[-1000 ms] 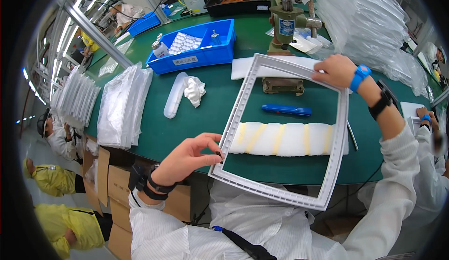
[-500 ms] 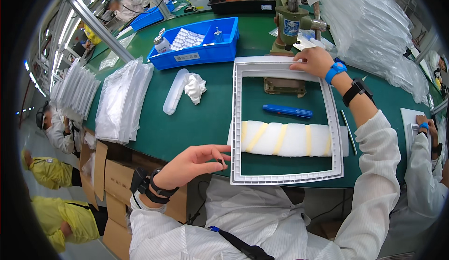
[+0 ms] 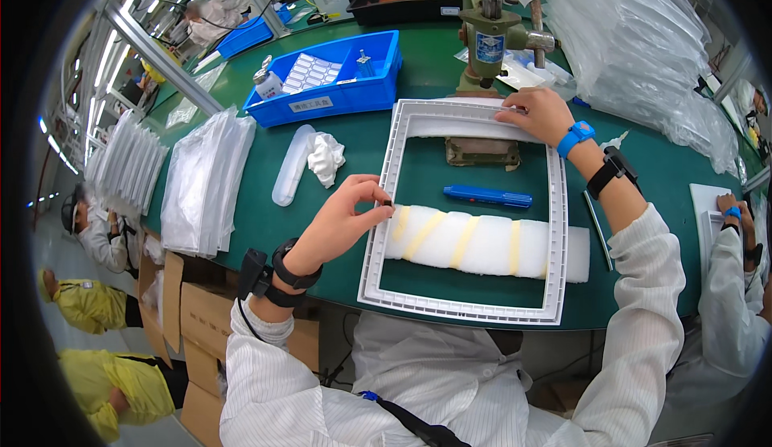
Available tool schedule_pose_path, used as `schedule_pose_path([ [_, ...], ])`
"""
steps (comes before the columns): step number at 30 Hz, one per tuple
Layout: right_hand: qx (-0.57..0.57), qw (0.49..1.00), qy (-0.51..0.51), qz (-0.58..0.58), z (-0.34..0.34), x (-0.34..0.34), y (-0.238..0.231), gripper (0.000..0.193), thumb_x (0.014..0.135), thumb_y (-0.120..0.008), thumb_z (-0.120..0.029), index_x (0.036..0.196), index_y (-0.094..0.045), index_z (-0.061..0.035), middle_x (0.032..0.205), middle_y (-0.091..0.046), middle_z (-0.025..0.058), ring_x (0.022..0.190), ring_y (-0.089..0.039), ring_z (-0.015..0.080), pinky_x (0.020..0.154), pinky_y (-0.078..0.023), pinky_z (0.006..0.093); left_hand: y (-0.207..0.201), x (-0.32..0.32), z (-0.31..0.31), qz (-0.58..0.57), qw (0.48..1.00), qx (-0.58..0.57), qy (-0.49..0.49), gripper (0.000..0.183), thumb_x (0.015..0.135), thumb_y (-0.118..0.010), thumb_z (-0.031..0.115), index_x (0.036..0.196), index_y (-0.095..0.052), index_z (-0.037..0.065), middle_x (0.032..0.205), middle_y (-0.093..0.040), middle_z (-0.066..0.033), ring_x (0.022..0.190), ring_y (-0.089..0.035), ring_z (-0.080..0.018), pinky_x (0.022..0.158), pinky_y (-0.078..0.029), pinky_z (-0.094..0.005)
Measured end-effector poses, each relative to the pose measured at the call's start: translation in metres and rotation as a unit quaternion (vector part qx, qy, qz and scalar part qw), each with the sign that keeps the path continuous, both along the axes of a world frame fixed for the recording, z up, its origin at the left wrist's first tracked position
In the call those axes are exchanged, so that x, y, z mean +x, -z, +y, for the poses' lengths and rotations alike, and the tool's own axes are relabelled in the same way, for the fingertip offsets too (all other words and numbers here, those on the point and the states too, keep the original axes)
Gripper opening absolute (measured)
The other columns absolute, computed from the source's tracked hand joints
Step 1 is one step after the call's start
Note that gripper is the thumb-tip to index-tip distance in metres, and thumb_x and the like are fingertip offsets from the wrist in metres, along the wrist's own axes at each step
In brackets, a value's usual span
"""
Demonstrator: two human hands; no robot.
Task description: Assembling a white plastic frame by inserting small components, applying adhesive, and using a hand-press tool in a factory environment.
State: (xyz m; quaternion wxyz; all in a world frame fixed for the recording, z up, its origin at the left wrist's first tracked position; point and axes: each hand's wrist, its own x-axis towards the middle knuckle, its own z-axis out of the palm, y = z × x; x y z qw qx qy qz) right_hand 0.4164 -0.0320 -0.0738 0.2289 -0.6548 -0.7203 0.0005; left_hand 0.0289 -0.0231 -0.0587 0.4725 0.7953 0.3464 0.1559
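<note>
Head view: held the white frame (image 3: 458,311) near the middle, over the worktop (image 3: 273,230), with the right hand (image 3: 547,115) pinched on the upper rail (image 3: 450,111) at the frame's one o'clock. Since half a second earlier, slid the left hand (image 3: 347,215) up from eight toward nine o'clock, gripping a small dark piece (image 3: 388,203) narrowly at the fingertips. Also swung the frame's lower end clockwise, toward seven. Seemingly brought the piece to a higher spot on the left rail (image 3: 376,246); could not tell whether touching. Left the blue marker (image 3: 486,196) showing through the opening, above the yellow-taped foam (image 3: 450,242) toward six.
</note>
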Motion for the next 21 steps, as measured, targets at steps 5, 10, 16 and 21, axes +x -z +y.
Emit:
schedule_pose_path([
  [5, -0.007, 1.000, -0.013, 0.005, 0.001, 0.000, -0.002, 0.040, 0.082, -0.073, -0.043, 0.093, -0.075, -0.0044, 0.084, -0.071, 0.0152, 0.076, -0.066, 0.0286, 0.070, -0.052, 0.0365, -0.007, 0.000, -0.009, 0.029, 1.000, -0.011, -0.002, 0.014, 0.089, -0.067, 0.009, 0.099, -0.062, 0.001, 0.133, -0.046, -0.0122, 0.109, -0.057, -0.0188, 0.091, -0.051, -0.0304],
  [10, -0.005, 0.998, -0.065, 0.011, -0.001, 0.012, -0.008, 0.035, 0.082, -0.074, -0.036, 0.095, -0.074, -0.0039, 0.085, -0.070, 0.0151, 0.078, -0.066, 0.0292, 0.072, -0.053, 0.0359, -0.015, 0.007, 0.006, 0.015, 0.991, 0.132, 0.019, 0.013, 0.087, -0.068, 0.008, 0.097, -0.064, 0.000, 0.130, -0.050, -0.0135, 0.106, -0.059, -0.0207, 0.089, -0.051, -0.0318],
  [16, -0.132, 0.982, 0.129, -0.034, -0.013, 0.086, -0.078, 0.023, 0.083, -0.064, -0.019, 0.100, -0.072, -0.0064, 0.092, -0.072, 0.0163, 0.086, -0.068, 0.0321, 0.080, -0.053, 0.0397, -0.017, 0.116, 0.086, -0.113, 0.967, 0.221, 0.062, 0.018, 0.086, -0.070, 0.014, 0.096, -0.071, -0.002, 0.087, -0.072, -0.0084, 0.085, -0.067, -0.0192, 0.082, -0.051, -0.0301],
  [21, 0.056, 0.988, 0.140, 0.024, 0.042, 0.110, -0.140, 0.030, 0.093, -0.056, -0.025, 0.115, -0.067, -0.0068, 0.101, -0.070, 0.0083, 0.088, -0.066, 0.0190, 0.079, -0.052, 0.0343, 0.012, 0.169, 0.122, -0.120, 0.976, 0.174, 0.054, 0.024, 0.085, -0.073, 0.018, 0.096, -0.073, -0.003, 0.087, -0.073, -0.0121, 0.085, -0.068, -0.0178, 0.078, -0.052, -0.0293],
])
